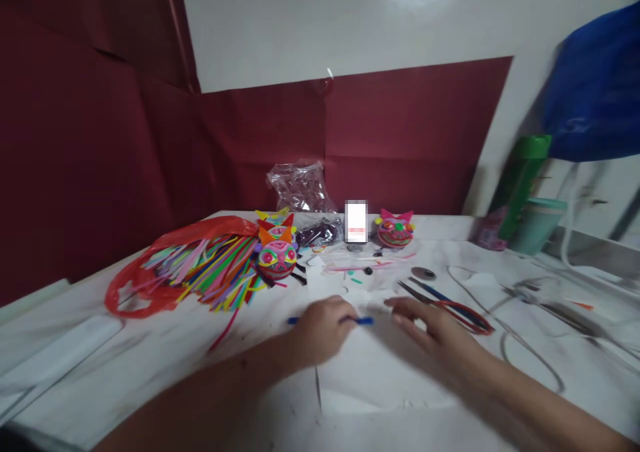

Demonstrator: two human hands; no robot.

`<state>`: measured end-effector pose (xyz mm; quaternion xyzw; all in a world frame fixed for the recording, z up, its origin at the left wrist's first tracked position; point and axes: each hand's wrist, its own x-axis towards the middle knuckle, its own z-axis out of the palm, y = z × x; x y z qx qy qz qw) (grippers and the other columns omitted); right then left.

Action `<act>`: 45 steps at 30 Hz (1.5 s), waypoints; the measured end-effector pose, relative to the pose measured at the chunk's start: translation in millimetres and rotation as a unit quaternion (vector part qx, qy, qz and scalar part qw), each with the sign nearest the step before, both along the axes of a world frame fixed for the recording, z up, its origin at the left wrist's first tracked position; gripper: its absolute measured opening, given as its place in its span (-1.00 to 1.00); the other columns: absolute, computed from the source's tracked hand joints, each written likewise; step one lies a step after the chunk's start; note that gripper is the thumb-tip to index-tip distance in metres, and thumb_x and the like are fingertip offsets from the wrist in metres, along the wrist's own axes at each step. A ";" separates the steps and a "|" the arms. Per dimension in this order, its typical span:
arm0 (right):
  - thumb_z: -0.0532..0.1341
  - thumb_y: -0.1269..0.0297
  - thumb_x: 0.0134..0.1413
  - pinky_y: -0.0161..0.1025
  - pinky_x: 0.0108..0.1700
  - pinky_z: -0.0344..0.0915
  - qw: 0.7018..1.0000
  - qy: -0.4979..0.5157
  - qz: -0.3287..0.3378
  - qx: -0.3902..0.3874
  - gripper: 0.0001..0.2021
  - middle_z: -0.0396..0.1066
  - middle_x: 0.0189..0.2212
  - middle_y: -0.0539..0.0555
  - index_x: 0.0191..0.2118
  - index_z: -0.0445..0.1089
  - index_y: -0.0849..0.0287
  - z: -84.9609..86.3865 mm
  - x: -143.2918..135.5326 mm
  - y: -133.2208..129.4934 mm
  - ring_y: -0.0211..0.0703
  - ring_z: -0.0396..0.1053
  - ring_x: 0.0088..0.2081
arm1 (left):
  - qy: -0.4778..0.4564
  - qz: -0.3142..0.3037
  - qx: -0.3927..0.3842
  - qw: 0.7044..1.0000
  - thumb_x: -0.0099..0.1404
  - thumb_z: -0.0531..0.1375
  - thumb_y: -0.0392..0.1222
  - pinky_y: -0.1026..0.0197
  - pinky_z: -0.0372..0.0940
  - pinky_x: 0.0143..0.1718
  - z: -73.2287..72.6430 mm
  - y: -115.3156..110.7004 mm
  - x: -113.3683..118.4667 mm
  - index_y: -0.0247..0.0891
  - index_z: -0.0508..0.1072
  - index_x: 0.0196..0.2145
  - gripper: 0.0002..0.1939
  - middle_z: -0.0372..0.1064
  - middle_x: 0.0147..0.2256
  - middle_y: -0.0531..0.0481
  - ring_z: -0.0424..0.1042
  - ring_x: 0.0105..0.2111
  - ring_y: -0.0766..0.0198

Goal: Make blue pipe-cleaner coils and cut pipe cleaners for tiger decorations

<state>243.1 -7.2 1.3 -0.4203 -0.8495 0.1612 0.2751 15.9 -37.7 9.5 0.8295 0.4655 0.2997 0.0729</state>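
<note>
Left hand [324, 327] grips blue strip [367, 321] — both ends protruding.

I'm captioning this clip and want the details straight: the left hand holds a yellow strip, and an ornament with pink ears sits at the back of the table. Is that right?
Not quite: the strip in the left hand is blue, not yellow, as the head view shows. The ornament with pink ears does sit at the back of the table.

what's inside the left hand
A blue strip pokes out on both sides of the left hand. Its middle is covered, so whether it is one unbroken piece cannot be seen.
</note>
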 end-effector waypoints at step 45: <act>0.04 -0.05 0.05 -0.30 -0.50 0.05 0.967 0.216 -0.090 -0.102 -0.56 0.13 -0.67 -0.03 -0.67 0.13 0.16 -10.1 1.2 10.5 -0.25 0.08 -0.56 | -0.021 0.111 -0.158 0.981 0.16 0.07 0.00 0.35 0.14 -0.53 55.3 37.7 -87.2 -0.26 0.47 -0.34 -0.69 0.41 -0.50 0.08 0.29 -0.55 0.37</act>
